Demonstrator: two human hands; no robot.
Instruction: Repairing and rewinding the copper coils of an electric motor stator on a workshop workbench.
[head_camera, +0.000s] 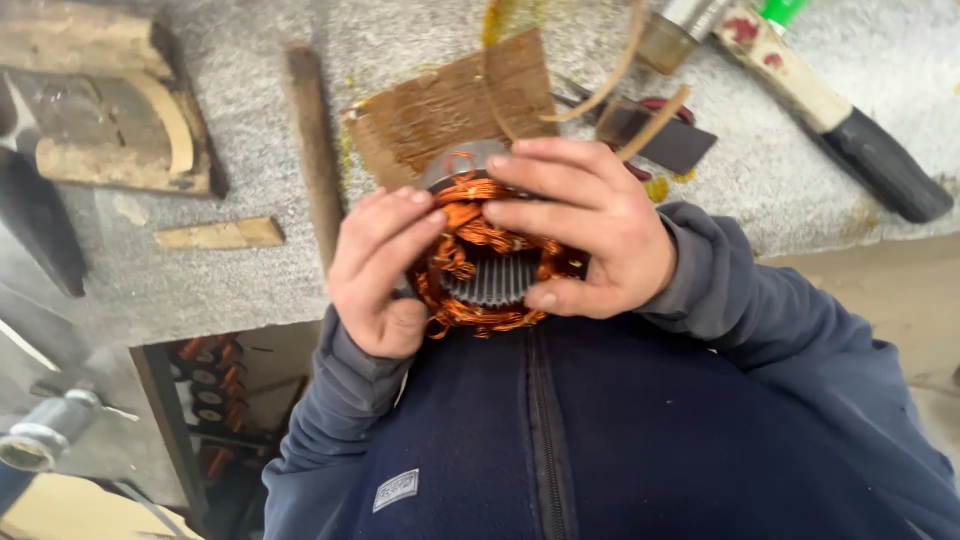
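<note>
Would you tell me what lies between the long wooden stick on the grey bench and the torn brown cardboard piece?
In the head view, only bare grey bench top shows between the long wooden stick and the torn brown cardboard piece.

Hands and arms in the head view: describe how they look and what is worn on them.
Both hands are bare, with no gloves, rings or watch visible. The left hand and right hand come out of long grey-blue sleeves of soft fabric, bunched at the wrists. The sleeves match a darker navy zipped top with a small pale patch.
</note>
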